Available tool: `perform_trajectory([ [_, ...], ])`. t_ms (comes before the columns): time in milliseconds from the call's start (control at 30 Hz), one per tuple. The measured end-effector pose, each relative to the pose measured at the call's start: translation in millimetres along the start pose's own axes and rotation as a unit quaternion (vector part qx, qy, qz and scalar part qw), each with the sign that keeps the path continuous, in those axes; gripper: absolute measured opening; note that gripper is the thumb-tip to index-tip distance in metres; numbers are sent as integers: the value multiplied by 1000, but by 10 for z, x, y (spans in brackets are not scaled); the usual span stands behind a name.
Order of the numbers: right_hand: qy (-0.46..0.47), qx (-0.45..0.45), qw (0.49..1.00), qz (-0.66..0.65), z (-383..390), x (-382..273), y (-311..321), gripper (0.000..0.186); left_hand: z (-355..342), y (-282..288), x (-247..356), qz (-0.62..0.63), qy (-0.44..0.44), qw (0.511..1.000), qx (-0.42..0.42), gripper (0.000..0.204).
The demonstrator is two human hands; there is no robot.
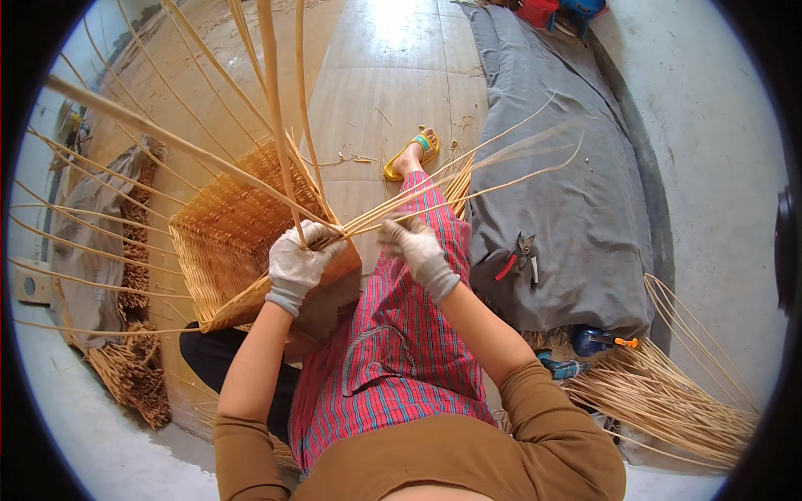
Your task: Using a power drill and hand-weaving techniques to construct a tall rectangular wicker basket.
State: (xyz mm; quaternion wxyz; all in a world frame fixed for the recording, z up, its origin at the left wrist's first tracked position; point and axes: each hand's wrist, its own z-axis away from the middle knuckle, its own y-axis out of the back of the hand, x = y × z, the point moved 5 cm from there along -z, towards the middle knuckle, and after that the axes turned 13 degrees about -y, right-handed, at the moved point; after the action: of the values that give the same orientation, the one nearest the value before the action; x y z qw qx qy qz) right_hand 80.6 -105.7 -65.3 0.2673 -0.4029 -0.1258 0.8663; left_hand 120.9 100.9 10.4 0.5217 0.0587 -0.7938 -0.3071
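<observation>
White fabric gloves cover both hands: the left hand point(301, 260) is clamped on the near rim corner of a woven basket point(224, 219), which spreads leftward from that grip, its long stakes fanning out beyond. Just right of it, the right hand point(415, 252) has curled, blurred fingers at several pale rods point(372, 219); whether they close on one, I cannot tell. Farther right of the grip, pruning shears point(525, 248) lie on grey cloth point(576, 280). Nearer the body, any marking on a teal tool point(563, 366) is too small to read.
</observation>
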Motion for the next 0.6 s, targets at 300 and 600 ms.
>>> perform_trajectory([
  [300,226,-32,973,48,267,-1,-65,13,-4,-98,-88,-46,34,997,52,23],
  [600,571,-103,608,542,527,-649,-640,14,-18,-49,11,-117,-32,991,57,23],
])
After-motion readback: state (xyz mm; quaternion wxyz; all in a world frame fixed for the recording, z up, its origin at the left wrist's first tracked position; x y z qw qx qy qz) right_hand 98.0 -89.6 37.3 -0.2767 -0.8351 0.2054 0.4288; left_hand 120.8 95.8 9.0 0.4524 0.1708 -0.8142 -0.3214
